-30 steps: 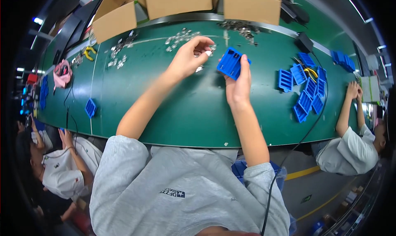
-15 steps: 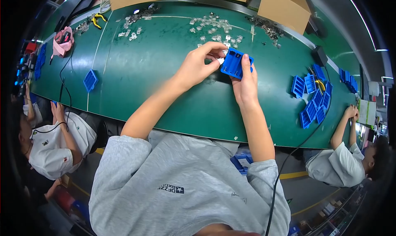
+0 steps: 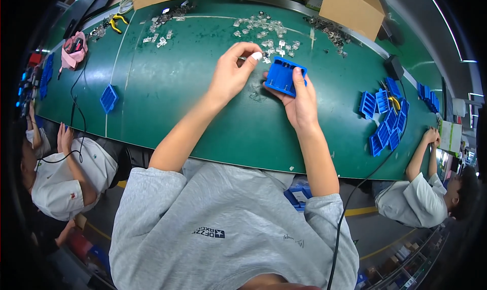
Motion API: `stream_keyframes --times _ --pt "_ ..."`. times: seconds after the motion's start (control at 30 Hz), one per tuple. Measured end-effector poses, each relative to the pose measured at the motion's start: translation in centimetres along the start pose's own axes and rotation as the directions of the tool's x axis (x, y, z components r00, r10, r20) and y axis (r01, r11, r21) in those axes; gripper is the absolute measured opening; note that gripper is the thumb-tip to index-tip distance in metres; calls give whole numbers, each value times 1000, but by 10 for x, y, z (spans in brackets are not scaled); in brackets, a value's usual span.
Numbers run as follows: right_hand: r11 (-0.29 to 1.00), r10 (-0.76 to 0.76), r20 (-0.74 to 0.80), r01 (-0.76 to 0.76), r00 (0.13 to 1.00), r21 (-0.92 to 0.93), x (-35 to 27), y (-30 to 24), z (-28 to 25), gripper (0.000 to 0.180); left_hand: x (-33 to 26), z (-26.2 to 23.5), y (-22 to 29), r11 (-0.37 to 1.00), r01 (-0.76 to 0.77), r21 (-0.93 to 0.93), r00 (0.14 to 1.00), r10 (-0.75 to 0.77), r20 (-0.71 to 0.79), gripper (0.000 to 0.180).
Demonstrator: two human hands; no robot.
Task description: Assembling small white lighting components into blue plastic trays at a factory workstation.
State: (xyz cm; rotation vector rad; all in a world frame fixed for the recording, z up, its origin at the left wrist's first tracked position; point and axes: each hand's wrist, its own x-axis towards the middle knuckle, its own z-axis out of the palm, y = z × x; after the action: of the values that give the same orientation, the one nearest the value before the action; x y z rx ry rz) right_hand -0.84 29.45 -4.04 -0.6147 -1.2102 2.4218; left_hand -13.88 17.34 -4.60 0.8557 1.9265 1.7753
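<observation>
My right hand [image 3: 303,105] grips a blue plastic battery holder [image 3: 280,77], with the thumb on its right side and fingers beneath it. The holder's open compartments face up, and small metal springs or contacts show at its ends. Just left of the holder, apart from it, my left hand [image 3: 231,76] has thumb and forefinger pinched together. A white covering, like a finger cot, is on a fingertip there. What the pinch holds, if anything, is too small to make out. Beyond both hands lie many small shiny metal contact plates [image 3: 271,34].
Several blue battery holders [image 3: 383,117] and yellow-handled pliers lie at the right. Another holder [image 3: 108,98] lies at the left, near a pink pouch [image 3: 74,51]. Yellow pliers [image 3: 118,24] and cardboard boxes [image 3: 350,8] are at the back. A black cable [image 3: 350,198] hangs at right; co-workers sit on both sides.
My left hand has drawn away from the battery holder, to the left. The holder, still in my right hand, has shifted slightly left and its top now tilts more toward view.
</observation>
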Motion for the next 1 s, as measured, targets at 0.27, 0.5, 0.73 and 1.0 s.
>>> stream_keyframes --times 0.27,0.5,0.73,1.0 --pt "972 222 163 -232 961 39 -10 8 7 34 -11 14 5 890 -379 254 925 375 67 12" --pt "973 225 121 -229 967 17 -12 8 11 31 -12 16 3 876 -388 285 921 376 98 16" --pt "971 239 130 -237 962 -28 -11 7 8 31 -11 18 2 815 -441 377 895 432 113 17" --pt "982 191 57 -190 980 -19 -10 13 4 33 -17 24 2 891 -313 329 950 291 116 17"
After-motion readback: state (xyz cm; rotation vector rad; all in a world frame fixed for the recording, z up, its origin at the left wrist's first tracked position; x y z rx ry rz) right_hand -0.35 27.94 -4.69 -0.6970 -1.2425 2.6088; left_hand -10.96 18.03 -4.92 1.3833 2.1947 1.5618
